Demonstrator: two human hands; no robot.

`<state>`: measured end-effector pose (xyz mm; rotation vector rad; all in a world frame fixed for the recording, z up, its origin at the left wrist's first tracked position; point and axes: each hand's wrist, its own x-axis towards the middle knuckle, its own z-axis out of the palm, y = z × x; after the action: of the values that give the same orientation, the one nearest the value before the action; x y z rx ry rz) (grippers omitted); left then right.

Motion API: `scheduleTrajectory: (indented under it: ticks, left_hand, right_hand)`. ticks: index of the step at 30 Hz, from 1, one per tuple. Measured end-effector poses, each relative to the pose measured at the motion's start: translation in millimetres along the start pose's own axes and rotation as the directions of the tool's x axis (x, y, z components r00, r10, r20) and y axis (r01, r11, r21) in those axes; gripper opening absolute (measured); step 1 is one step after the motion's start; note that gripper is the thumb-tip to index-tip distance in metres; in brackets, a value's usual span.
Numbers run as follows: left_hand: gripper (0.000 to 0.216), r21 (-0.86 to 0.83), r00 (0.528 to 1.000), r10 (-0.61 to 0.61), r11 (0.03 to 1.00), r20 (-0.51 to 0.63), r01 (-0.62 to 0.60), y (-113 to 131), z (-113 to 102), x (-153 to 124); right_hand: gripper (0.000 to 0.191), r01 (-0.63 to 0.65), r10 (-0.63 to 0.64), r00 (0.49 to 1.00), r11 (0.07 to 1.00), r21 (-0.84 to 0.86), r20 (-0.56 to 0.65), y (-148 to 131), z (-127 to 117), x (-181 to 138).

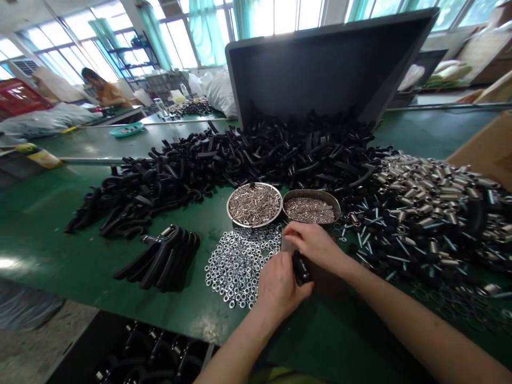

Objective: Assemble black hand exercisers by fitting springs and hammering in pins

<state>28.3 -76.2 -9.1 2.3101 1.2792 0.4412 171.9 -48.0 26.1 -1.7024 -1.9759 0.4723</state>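
Left hand: our left hand (278, 288) comes up from the lower edge with its back towards us, fingers curled shut round the lower end of a small black plastic part (301, 269).
Right hand: our right hand (316, 245) reaches in from the right, wrist bent, with its fingers folded down and pressed onto the upper end of the same part.
Part: we hold it between both hands just above the table, in front of the two bowls. Most of it is covered by our fingers.
Beside the hands: a flat heap of small silver metal washers (240, 264) lies just left of our left hand. A round steel bowl of thin metal pins (254, 204) and a darker round bowl of tiny metal bits (311, 209) stand side by side, just beyond our right hand.
Surface: we work at a long green table (60, 213). On it lie a wide pile of curved black plastic handles (224, 154), a short neat row of black handles (164, 258) and a heap of shiny metal sleeves (432, 192). A big black bin (332, 64) tips towards the pile.
Room: tall windows with teal curtains (204, 32) line the far wall, and another person (102, 88) sits at a far table.
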Motion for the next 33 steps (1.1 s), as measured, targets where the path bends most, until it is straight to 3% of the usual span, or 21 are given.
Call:
scheduleTrajectory:
  ticks: [2, 4, 8, 11, 17, 21, 24, 28, 33]
  left_hand:
    - [0.048, 0.061, 0.997, 0.081, 0.995, -0.013, -0.08, 1.4, 1.5, -0.9]
    - [0.054, 0.075, 0.995, 0.098, 0.993, -0.025, -0.095, 2.9, 3.6, -2.3]
    - [0.056, 0.07, 0.995, 0.082, 0.995, -0.059, -0.078, 1.6, 8.9, -4.5]
    - [0.056, 0.054, 0.995, 0.08, 0.996, -0.063, -0.077, -1.3, 10.4, -3.3]
    - [0.059, -0.012, 0.992, 0.125, 0.992, -0.033, -0.125, -7.3, 6.1, 3.6]
    - [0.057, -0.025, 0.974, 0.228, 0.974, 0.015, -0.227, -11.7, 0.9, 6.8]
    - [0.058, -0.004, 0.963, 0.263, 0.965, 0.052, -0.263, -12.9, -2.2, 8.1]
    - [0.055, 0.019, 0.963, 0.26, 0.965, 0.072, -0.262, -11.8, -3.8, 8.2]
    - [0.055, 0.036, 0.959, 0.275, 0.96, 0.069, -0.278, -10.5, -4.1, 7.3]
  right_hand:
    - [0.009, 0.179, -0.183, 0.983, 0.98, -0.092, -0.035, -9.1, 13.0, 28.3]
    - [0.007, 0.26, -0.264, 0.964, 0.957, -0.127, -0.019, -17.3, 29.9, 52.2]
    - [0.005, 0.314, -0.316, 0.949, 0.941, -0.129, 0.003, -22.0, 55.7, 79.3]
    - [0.006, 0.298, -0.302, 0.953, 0.949, -0.104, -0.031, -20.5, 58.0, 83.1]
    - [0.01, 0.191, -0.191, 0.974, 0.982, -0.014, -0.118, -15.0, 17.0, 43.8]
    - [0.015, 0.109, -0.105, 0.993, 0.988, 0.106, -0.045, 3.7, -7.3, -9.8]
    - [0.015, 0.046, -0.045, 0.999, 0.991, 0.128, -0.015, 18.6, -6.5, -39.6]
    - [0.016, -0.014, 0.018, 0.999, 0.995, 0.096, -0.032, 24.7, 3.1, -52.8]
    - [0.019, 0.093, -0.095, 0.995, 0.991, -0.092, -0.009, 14.3, 6.2, -54.2]
